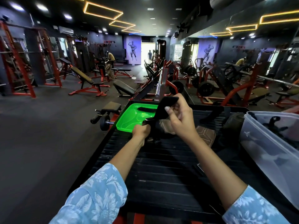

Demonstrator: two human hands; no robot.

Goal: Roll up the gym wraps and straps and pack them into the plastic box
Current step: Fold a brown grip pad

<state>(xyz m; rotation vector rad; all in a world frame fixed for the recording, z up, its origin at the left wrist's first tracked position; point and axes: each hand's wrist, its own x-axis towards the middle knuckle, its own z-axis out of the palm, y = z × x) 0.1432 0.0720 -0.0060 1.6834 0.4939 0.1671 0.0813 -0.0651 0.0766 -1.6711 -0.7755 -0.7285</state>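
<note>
Both hands, left hand [141, 130] and right hand [178, 117], have fingers clamped on a black strap [162, 107] beside the green lid [129, 120].

Honestly nothing here is readable. The only mark I can spot is a small white logo-like shape on the side of the clear plastic storage box [265, 143] at the right, and it's too blurry to make out as letters or a brand. The purple wall posters [133, 50] at the far end show a bodybuilder figure, no legible words on them.
</note>
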